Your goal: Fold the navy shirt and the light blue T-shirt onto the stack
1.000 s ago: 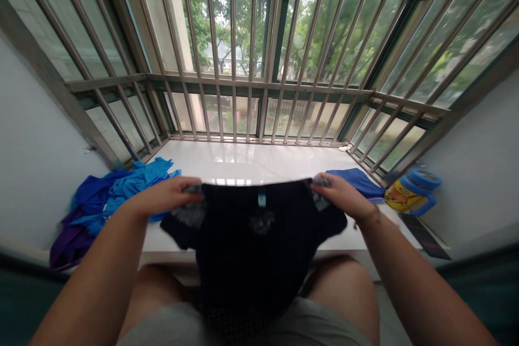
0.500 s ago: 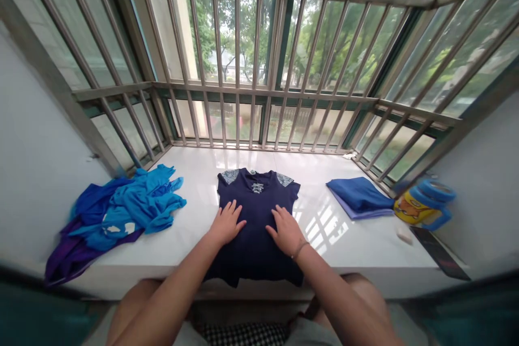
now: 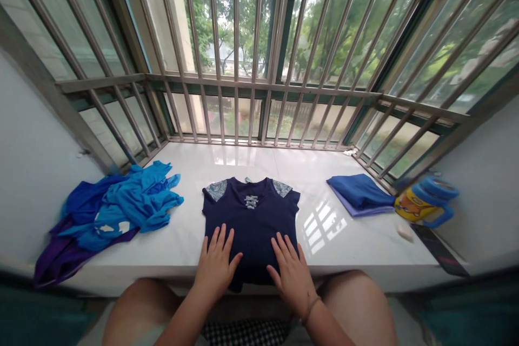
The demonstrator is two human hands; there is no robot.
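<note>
Hands [image 3: 216, 264] moved twd tee [image 3: 251, 227] hem, palms dn, splayed

Open passage is offered by the white windowsill [image 3: 251, 160], as a far strip before the metal window bars [image 3: 236, 65] and as a gap on each side of the middle. The left is blocked by heaped blue and purple clothes [image 3: 133, 200]; the right is obstructed by folded blue cloths [image 3: 359, 192] and a blue-and-yellow jug [image 3: 421, 200].
</note>
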